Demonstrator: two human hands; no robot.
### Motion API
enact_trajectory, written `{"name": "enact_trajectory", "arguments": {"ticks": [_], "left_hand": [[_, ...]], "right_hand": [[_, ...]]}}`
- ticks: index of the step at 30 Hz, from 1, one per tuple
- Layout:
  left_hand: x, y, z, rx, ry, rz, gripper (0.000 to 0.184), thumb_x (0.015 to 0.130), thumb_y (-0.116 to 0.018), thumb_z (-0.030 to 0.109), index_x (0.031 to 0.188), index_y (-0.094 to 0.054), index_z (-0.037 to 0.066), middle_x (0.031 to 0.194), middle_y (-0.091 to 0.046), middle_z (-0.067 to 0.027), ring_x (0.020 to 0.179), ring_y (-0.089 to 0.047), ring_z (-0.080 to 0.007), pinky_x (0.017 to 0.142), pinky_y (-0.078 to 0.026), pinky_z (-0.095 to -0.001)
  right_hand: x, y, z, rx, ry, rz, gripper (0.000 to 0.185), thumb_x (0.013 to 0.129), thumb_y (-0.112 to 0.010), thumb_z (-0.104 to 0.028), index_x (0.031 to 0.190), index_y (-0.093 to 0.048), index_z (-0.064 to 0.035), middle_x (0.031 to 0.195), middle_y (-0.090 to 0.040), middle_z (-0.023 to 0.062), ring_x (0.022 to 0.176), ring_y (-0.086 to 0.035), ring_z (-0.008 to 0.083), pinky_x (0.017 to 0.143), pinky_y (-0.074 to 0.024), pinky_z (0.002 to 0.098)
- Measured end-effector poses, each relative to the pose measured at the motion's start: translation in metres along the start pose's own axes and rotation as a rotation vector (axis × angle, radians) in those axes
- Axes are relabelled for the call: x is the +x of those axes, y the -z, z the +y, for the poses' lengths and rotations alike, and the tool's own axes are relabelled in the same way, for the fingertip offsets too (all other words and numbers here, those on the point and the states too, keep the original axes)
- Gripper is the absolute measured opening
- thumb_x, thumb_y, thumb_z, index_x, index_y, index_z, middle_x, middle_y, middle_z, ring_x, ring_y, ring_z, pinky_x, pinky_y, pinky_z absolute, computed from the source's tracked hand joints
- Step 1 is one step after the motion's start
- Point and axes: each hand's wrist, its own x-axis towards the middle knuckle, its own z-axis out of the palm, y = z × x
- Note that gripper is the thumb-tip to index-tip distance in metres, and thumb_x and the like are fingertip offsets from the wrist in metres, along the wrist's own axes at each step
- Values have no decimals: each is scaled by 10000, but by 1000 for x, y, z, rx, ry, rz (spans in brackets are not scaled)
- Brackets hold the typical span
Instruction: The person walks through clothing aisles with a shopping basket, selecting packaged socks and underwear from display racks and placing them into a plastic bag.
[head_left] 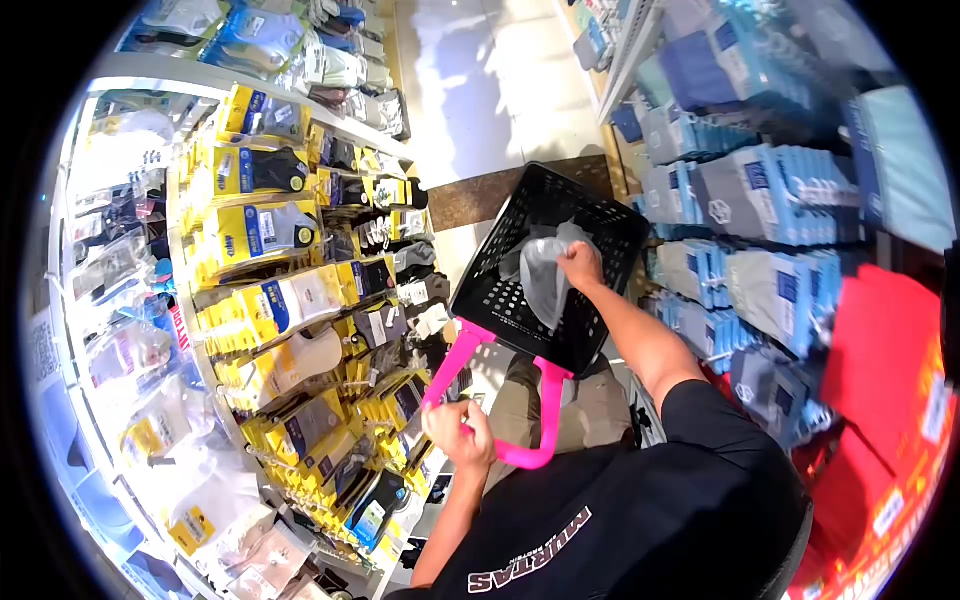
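Note:
My left hand (460,432) is closed round the pink handle (548,410) of a black shopping basket (490,290). The basket hangs tilted in front of my legs, with holes in its walls and floor. Inside its opening, my right hand (580,266) pinches a grey item in clear plastic wrapping (543,285). More grey, wrapped material lies behind that item, and its outline is hard to separate from the one in my fingers.
Racks of yellow-carded socks (265,230) stand close on the left. Blue-packed grey items (745,195) hang on the right, with red goods (880,350) below them. A tiled aisle floor (480,90) with a brown band runs ahead.

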Motion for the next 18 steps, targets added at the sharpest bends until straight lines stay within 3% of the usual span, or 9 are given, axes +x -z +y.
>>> {"name": "enact_trajectory", "arguments": {"ticks": [5,7,8,9,10,11,13,17,18], "left_hand": [[-2,-12,18,44,-30,9,132,852,-651,188,759,-593,114,729,-561,-22,767,-532,-243,958,-344,-457],[3,-5,35,15,-103,-47,150,865,-638,217,779,-593,103,746,-549,-43,787,-535,-249,955,-335,-454],[4,-3,40,-12,-155,-92,145,855,-652,232,795,-608,108,766,-562,-37,824,-546,-244,971,-322,-458],[4,1,43,-30,-206,-136,145,845,-665,247,810,-623,113,787,-576,-31,861,-557,-239,988,-309,-462],[6,6,43,-72,-263,-222,154,821,-689,267,860,-645,124,835,-600,-26,909,-567,-238,1007,-291,-466],[7,14,43,-94,-334,-336,231,804,-715,320,925,-660,131,868,-615,-32,927,-573,-241,1015,-284,-472],[14,29,41,-50,-573,-515,358,804,-717,429,989,-679,124,930,-656,-44,944,-575,-233,1019,-288,-450],[28,24,36,31,-711,-659,394,831,-691,464,1038,-675,129,918,-679,-74,874,-631,-288,879,-434,-458],[32,18,35,44,-710,-693,391,844,-681,461,1048,-671,128,897,-681,-84,843,-644,-306,829,-463,-468]], "right_hand": [[-15,54,-59,256,105,284,249,738,-751,-221,841,-670,-9,776,-699,141,706,-680,230,665,-517,348],[-47,90,-88,440,126,263,233,742,-760,-201,733,-610,-23,720,-647,118,698,-646,241,690,-512,353],[-71,118,-109,381,127,250,238,762,-751,-194,734,-581,-30,855,-644,133,820,-628,278,760,-505,365],[-71,106,-98,437,432,542,264,787,-749,-225,739,-583,-26,1033,-618,176,989,-607,329,840,-486,396],[-92,122,-108,480,366,472,253,798,-738,-235,774,-589,-32,1268,-516,190,1157,-523,358,947,-442,398],[-109,138,-118,467,306,418,237,822,-720,-247,835,-615,-35,1331,-477,191,1203,-498,360,979,-424,404],[-136,165,-129,496,373,403,243,851,-699,-265,889,-639,-33,1345,-476,185,1178,-522,357,939,-455,410],[-166,215,-141,639,406,375,203,930,-630,-199,955,-629,2,1339,-477,167,1077,-585,275,779,-531,340],[-168,224,-138,577,485,458,197,945,-611,-188,970,-620,8,1185,-572,142,989,-600,250,741,-516,335]]}}
